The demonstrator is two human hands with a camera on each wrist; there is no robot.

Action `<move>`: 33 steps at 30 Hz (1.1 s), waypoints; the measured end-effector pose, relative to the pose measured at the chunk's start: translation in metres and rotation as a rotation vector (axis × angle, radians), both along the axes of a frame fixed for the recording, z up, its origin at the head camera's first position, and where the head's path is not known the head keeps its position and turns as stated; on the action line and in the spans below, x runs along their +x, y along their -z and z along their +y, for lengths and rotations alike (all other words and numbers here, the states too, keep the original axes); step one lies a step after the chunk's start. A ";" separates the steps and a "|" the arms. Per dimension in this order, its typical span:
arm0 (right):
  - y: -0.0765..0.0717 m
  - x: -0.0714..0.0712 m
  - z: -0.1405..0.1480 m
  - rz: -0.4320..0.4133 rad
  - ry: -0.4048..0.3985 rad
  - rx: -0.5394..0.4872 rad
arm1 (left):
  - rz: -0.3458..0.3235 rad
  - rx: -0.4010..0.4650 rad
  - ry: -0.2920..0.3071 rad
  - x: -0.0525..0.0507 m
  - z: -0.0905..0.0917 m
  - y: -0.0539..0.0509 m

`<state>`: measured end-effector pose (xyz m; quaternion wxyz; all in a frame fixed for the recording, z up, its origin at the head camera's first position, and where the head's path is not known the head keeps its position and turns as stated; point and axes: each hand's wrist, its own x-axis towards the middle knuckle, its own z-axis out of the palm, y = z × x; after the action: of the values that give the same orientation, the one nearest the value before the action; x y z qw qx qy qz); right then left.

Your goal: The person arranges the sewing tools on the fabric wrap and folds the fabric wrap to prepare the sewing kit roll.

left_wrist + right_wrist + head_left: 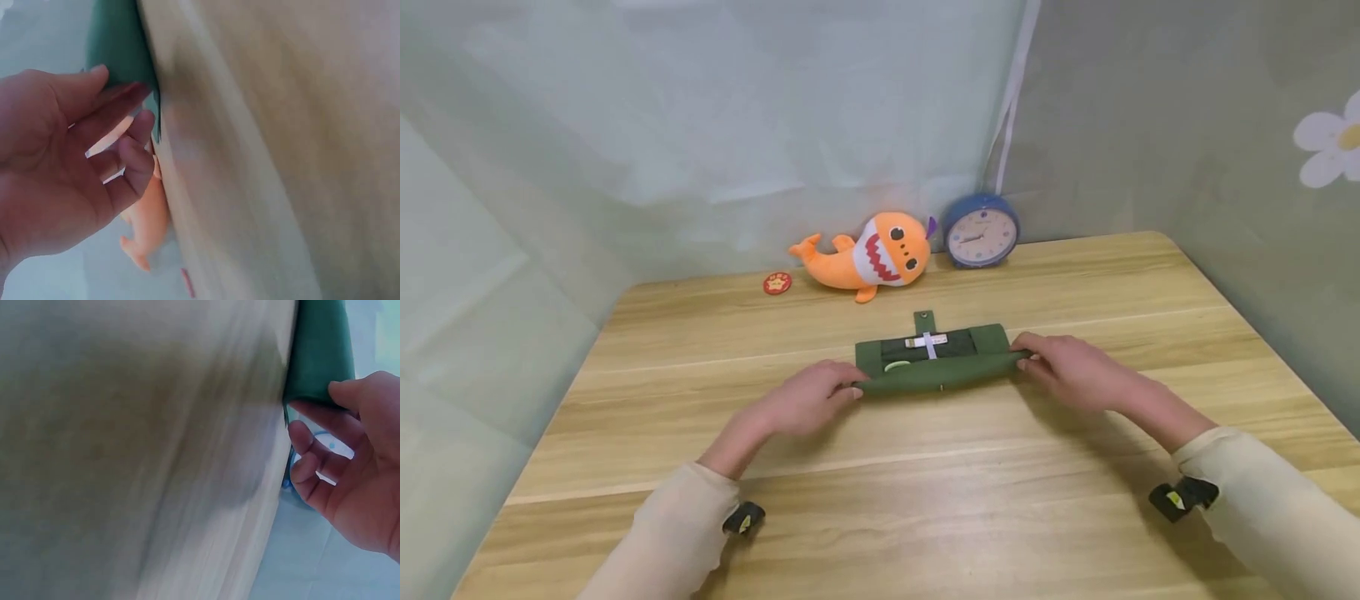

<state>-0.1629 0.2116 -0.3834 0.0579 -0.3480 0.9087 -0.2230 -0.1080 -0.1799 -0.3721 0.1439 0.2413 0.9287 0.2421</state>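
A green fabric pouch [925,377], partly folded over, lies at the middle of the table. Its dark inner panel shows a white strap and a labelled white item [913,342], and a small tab with a snap sticks out at the back. My left hand [811,398] pinches the near flap's left corner between thumb and fingers. At the right corner, my right hand [1071,371] pinches the same flap. Both wrist views show the green flap [119,47] between thumb and index finger, the other fingers loosely bent. A pale rounded edge [896,367] peeks out from under the flap.
Behind the pouch lies an orange plush shark [842,268], beside a blue alarm clock [981,233]. A round red badge [777,283] with a star is left of the shark. The wooden table [925,500] ends at a cloth backdrop.
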 end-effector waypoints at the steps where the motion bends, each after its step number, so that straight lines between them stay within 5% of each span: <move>1: -0.001 -0.003 0.000 -0.035 0.006 -0.014 | -0.027 0.028 -0.007 -0.002 -0.003 0.000; 10: -0.007 -0.025 -0.002 -0.211 0.059 -0.100 | -0.247 0.235 -0.142 -0.022 -0.013 0.004; 22: -0.002 -0.050 -0.008 -0.417 0.123 -0.163 | -0.305 0.288 -0.297 -0.039 -0.005 0.002; 26: -0.001 -0.050 -0.007 -0.446 0.129 -0.173 | -0.372 0.423 -0.332 -0.038 -0.002 0.006; 33: -0.005 -0.049 -0.009 -0.453 0.099 -0.192 | -0.598 0.706 -0.417 -0.037 0.000 0.011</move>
<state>-0.2116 0.2030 -0.3788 0.2157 -0.2483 0.8632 -0.3831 -0.1452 -0.1800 -0.3831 0.2618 0.0050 0.7369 0.6232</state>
